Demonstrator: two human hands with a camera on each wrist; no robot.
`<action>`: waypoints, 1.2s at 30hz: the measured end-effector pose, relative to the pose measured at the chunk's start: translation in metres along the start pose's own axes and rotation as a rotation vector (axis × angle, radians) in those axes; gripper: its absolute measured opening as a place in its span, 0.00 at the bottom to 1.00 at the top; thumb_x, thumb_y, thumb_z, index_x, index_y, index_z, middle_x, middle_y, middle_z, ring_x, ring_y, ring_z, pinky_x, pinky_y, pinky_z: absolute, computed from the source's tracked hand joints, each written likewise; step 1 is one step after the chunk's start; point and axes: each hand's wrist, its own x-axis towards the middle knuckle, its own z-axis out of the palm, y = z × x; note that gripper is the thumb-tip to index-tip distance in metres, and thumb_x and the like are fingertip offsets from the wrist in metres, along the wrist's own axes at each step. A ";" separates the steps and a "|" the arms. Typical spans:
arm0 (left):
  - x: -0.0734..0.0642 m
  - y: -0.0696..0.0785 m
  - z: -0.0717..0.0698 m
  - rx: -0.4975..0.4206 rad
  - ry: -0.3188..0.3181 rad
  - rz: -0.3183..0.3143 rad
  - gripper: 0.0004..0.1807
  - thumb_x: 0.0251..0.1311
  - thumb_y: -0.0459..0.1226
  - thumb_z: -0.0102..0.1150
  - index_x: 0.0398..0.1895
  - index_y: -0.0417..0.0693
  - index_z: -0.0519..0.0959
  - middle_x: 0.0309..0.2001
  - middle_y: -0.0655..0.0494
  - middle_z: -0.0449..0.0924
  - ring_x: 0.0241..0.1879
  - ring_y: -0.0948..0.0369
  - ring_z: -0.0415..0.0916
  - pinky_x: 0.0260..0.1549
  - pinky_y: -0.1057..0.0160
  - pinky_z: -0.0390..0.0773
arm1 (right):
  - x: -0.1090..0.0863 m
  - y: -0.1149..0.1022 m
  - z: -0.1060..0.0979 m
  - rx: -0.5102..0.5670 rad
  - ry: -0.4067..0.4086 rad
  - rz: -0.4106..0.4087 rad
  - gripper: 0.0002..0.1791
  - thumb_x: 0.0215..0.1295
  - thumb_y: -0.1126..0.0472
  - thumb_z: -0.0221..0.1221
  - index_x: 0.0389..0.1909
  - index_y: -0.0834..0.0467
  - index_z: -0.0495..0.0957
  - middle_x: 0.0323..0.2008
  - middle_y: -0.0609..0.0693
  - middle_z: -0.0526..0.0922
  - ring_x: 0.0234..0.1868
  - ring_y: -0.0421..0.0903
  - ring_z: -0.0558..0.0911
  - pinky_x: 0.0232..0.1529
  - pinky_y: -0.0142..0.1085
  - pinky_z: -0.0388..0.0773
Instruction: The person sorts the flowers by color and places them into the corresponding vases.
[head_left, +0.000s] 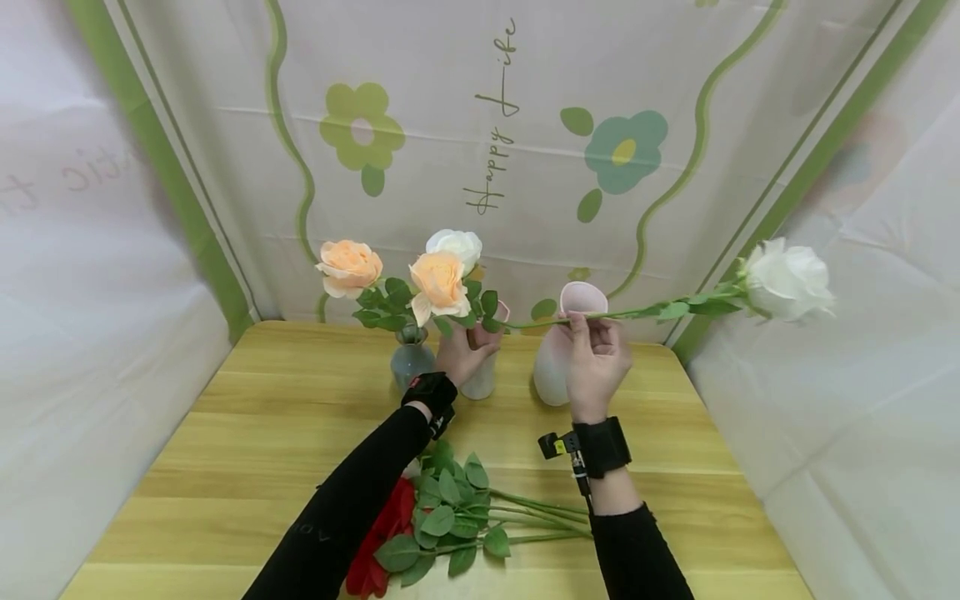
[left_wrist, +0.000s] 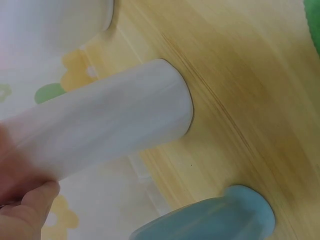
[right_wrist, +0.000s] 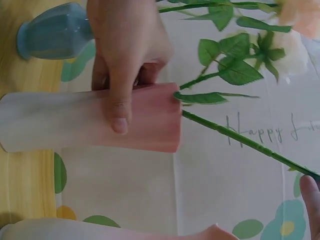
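Observation:
My left hand (head_left: 463,358) grips the upper part of a slim pink-and-white vase (right_wrist: 145,117) that stands in the middle. Between the fingers and thumb of my right hand (head_left: 598,367) is the green stem (right_wrist: 235,135) of a white rose (head_left: 787,279), held nearly level with the bloom out to the right. The lower end of this stem meets the slim vase's mouth; whether it is inside I cannot tell. Another white rose (head_left: 455,248) and a peach rose (head_left: 438,283) rise around the left hand, their stem ends partly hidden.
A blue-grey vase (head_left: 412,362) stands left of the slim one, with a peach rose (head_left: 348,268) above it. Behind the right hand is a wider pink-and-white vase (head_left: 551,371). Red flowers (head_left: 381,542) with leafy stems (head_left: 536,510) lie on the wooden table (head_left: 285,433) in front.

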 end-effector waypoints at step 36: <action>-0.002 0.000 -0.003 0.022 -0.037 -0.049 0.43 0.62 0.43 0.68 0.76 0.48 0.56 0.69 0.44 0.63 0.65 0.49 0.65 0.65 0.53 0.67 | 0.000 0.052 0.045 -0.773 -0.574 -0.060 0.07 0.72 0.63 0.59 0.43 0.62 0.82 0.34 0.55 0.86 0.32 0.50 0.84 0.33 0.41 0.83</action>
